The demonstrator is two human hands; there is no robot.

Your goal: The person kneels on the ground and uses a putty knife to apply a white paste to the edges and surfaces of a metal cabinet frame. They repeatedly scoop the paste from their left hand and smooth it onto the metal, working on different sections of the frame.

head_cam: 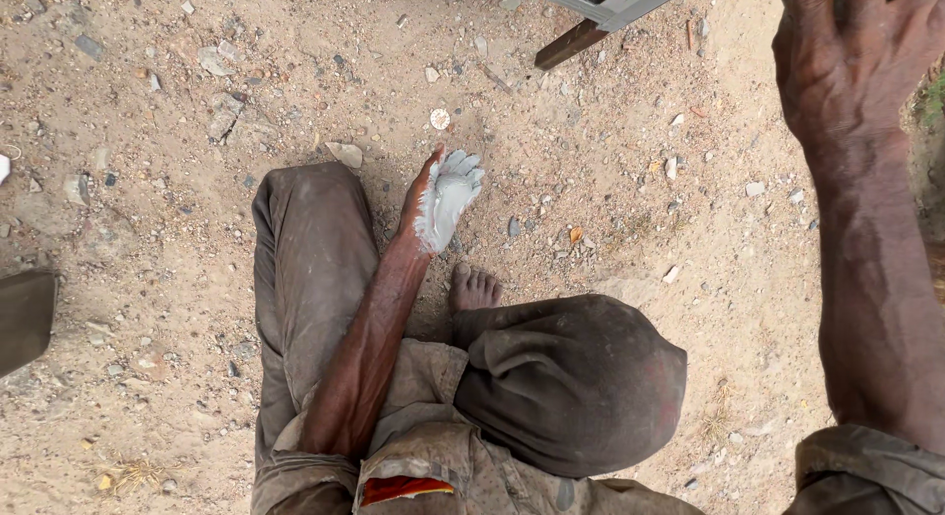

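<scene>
The person sits on stony sandy ground [157,210], legs in dusty brown trousers [315,249], a bare foot [474,289] showing. The left hand [443,200], palm coated in pale grey paste, hangs with fingers loosely spread, gripping nothing, just above the ground. The right hand [851,52] is raised, fingers released, near a grey metal frame [600,1]

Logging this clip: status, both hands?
Left hand open, palm coated in grey paste, above the dirt. Right hand raised, open, holding nothing. Bare foot below the left hand.
</scene>
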